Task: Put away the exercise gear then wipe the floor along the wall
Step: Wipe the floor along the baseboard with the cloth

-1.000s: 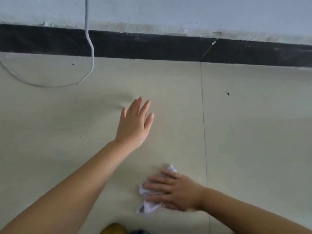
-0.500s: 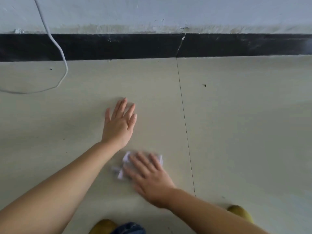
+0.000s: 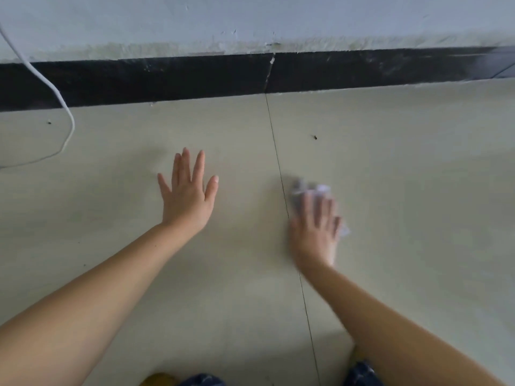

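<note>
My right hand point(image 3: 316, 227) lies flat with straight fingers on a crumpled white tissue point(image 3: 309, 190), pressing it onto the pale tiled floor point(image 3: 404, 190) just right of a tile joint point(image 3: 281, 179). The hand and tissue are blurred by motion. The tissue shows beyond the fingertips and at the hand's right side. My left hand point(image 3: 188, 196) rests palm down on the floor with fingers spread, holding nothing, about a hand's width left of the joint. No exercise gear is in view.
A black skirting board point(image 3: 167, 79) runs along the foot of the grey wall point(image 3: 250, 20) at the top. A white cable point(image 3: 64, 107) hangs down the wall and loops on the floor at far left. Dark specks point(image 3: 315, 137) dot the tiles. My knees show at the bottom edge.
My right hand has swept the tissue to the right, across the tile joint and further from my left hand. My left hand stays planted on the floor.
</note>
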Available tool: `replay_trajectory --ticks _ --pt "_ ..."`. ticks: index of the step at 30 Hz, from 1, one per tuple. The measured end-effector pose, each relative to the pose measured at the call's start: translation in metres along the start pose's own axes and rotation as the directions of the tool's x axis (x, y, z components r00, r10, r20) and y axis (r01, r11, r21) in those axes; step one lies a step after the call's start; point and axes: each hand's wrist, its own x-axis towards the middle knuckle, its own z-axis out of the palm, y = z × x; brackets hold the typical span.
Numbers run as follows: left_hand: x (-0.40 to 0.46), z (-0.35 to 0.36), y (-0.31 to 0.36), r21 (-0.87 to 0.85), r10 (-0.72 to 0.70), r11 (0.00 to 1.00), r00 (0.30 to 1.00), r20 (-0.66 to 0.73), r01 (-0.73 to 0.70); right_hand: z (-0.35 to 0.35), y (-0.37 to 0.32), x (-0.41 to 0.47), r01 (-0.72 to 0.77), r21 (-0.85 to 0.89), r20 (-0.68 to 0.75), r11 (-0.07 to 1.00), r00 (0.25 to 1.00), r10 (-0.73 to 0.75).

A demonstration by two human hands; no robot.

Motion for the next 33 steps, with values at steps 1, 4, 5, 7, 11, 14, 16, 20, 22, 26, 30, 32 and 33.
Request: replay_trajectory --ticks 1,4,5,7,11,14,16,20,22,26,30,32,33 --pt "0.000 0.001 -0.001 -0.047 -0.024 0.999 0.999 -0.030 0.022 0.013 -0.028 -0.012 0.308 -0.041 0.035 0.951 0.951 -0.307" --pt "-0.003 0.002 -0.005 -0.106 -0.038 0.994 0.994 -0.100 0.027 0.020 -0.070 0.002 0.879 -0.025 0.275 0.477 0.465 -0.842" --pt "-0.004 0.003 -0.009 -0.093 -0.025 0.996 0.994 -0.106 0.015 0.019 -0.068 0.026 0.919 -0.053 0.273 0.390 0.389 -0.880" --pt "-0.004 0.006 -0.015 -0.020 0.013 1.000 0.999 -0.052 -0.014 0.012 -0.051 0.081 0.871 -0.127 0.184 0.475 0.491 -0.852" --pt "-0.001 0.011 -0.023 0.131 0.010 0.991 0.983 0.185 -0.035 -0.039 0.044 0.162 0.097 -0.075 -0.043 0.992 0.994 -0.100" --pt "0.001 0.010 -0.021 0.199 0.005 0.979 0.972 0.236 -0.053 -0.073 0.089 0.167 -0.527 0.076 0.022 0.846 0.850 0.527" --pt "0.001 0.008 -0.019 0.226 -0.006 0.973 0.962 0.272 -0.058 -0.060 0.064 0.165 -0.509 0.075 0.031 0.857 0.860 0.509" --pt "0.001 0.007 -0.018 0.197 -0.002 0.979 0.964 0.265 -0.052 -0.005 -0.063 0.127 0.349 -0.010 -0.097 0.937 0.932 -0.348" --pt "-0.001 0.006 -0.017 0.188 -0.017 0.982 0.968 0.252 -0.031 0.009 -0.113 0.114 0.707 -0.014 0.045 0.707 0.707 -0.705" --pt "-0.001 0.005 -0.016 0.235 -0.039 0.972 0.959 0.280 -0.029 -0.003 -0.102 0.158 0.863 0.012 0.141 0.506 0.499 -0.855" --pt "-0.002 0.005 -0.017 0.225 -0.027 0.974 0.955 0.296 -0.042 -0.037 0.028 0.207 0.426 -0.028 0.055 0.904 0.904 -0.424" --pt "-0.001 0.004 -0.017 0.227 -0.027 0.973 0.953 0.303 -0.044 -0.065 0.114 0.210 0.077 -0.046 -0.059 0.996 0.995 -0.080" --pt "-0.001 0.004 -0.017 0.230 -0.028 0.972 0.951 0.308 -0.046 -0.080 0.149 0.203 -0.130 -0.063 -0.069 0.990 0.990 0.125"
